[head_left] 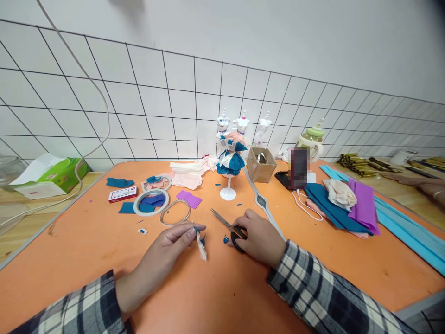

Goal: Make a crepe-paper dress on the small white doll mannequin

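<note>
My left hand (174, 243) pinches a small twisted piece of white and blue crepe paper (200, 246) between thumb and forefinger. My right hand (259, 234) is closed on the black-handled scissors (222, 219), whose blades point up and to the left, low over the table. A small blue scrap (225, 239) lies just left of the scissor handles. Beyond both hands, a miniature dress form (228, 193) on a white stand wears a ruffled blue, white and pink crepe dress (231, 157).
Tape rolls (138, 210), a red-and-white box (122, 194) and a purple piece (188, 199) lie to the left. Behind are white mannequins (264, 124) and a cardboard box (261, 169). A zipper-like grey strip (260, 200), a phone (299, 167) and folded crepe sheets (333, 211) are rightward.
</note>
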Demonstrator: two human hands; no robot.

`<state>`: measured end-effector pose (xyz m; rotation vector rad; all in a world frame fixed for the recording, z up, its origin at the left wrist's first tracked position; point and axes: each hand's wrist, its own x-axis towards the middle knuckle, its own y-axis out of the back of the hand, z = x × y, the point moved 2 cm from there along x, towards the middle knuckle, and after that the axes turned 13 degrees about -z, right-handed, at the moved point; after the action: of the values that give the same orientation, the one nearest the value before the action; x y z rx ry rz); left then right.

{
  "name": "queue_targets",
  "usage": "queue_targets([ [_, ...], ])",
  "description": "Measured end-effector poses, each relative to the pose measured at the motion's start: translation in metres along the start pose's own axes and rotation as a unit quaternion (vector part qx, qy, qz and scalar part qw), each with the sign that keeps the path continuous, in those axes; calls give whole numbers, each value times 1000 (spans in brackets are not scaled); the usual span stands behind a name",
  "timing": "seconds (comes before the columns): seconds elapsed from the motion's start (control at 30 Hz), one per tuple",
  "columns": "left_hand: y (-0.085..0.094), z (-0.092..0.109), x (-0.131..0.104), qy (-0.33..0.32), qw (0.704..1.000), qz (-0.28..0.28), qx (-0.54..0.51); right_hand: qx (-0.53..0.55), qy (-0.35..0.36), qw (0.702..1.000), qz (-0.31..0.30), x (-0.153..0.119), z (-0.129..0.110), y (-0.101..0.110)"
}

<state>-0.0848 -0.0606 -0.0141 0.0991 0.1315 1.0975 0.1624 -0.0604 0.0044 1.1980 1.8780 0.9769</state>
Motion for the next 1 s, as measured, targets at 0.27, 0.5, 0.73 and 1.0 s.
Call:
queue_targets([
  [0.27, -8, -4, 0, 5, 995, -42, -87, 143, -36, 986, -77, 7, 10, -4],
  [0.5, -11, 0, 0, -20, 991, -64, -115, 265, 169, 949, -21, -7, -17, -9],
  [0.73, -11, -2, 0, -21, 995, -81, -46, 253, 202, 944, -62, -12, -37, -21],
  [1.0, -7, -6, 2, -26, 997, -56, -52, 261, 149, 954, 3, -5, -24, -15],
])
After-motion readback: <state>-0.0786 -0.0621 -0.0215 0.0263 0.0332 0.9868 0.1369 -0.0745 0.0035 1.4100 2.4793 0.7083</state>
